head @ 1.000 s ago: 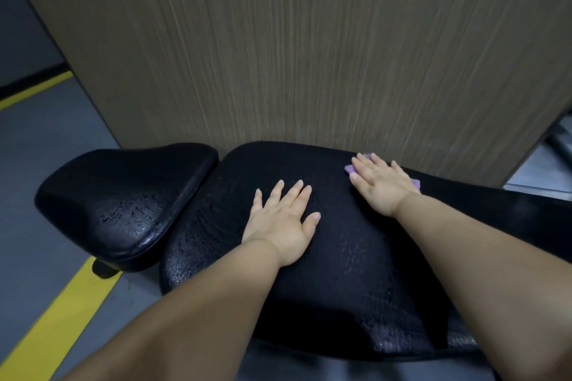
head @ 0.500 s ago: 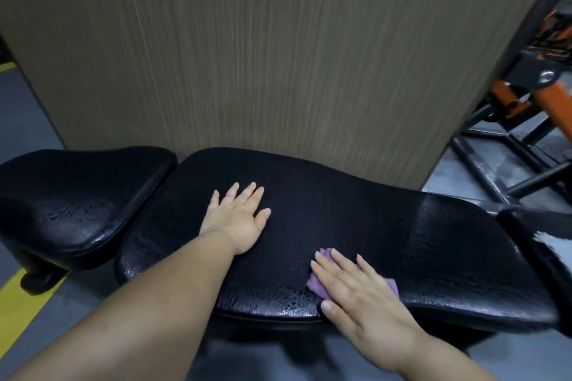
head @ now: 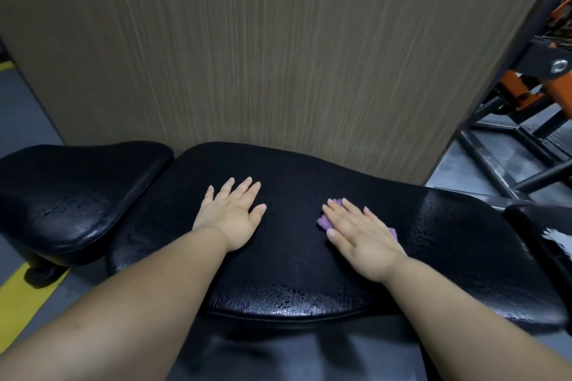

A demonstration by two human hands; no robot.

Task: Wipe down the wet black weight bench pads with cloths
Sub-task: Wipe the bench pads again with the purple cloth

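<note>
The long black back pad point(head: 303, 275) of the weight bench lies across the middle of the view, beaded with water along its near edge and right part. My left hand point(head: 230, 216) rests flat on it, fingers straight and spread. My right hand point(head: 359, 233) presses flat on a small purple cloth point(head: 323, 221) on the middle of the same pad; only the cloth's edges show from under the palm. The smaller black seat pad point(head: 71, 198) sits to the left, wet and glossy.
A wood-grain panel point(head: 278, 49) stands right behind the bench. Black and orange machine frames point(head: 523, 96) crowd the right side, with another black pad point(head: 544, 235) at the right edge. Grey floor with a yellow stripe point(head: 21, 297) lies at lower left.
My right hand slid the purple cloth from the pad's far edge to its near edge, then back up to the middle. My left hand stayed flat on the pad.
</note>
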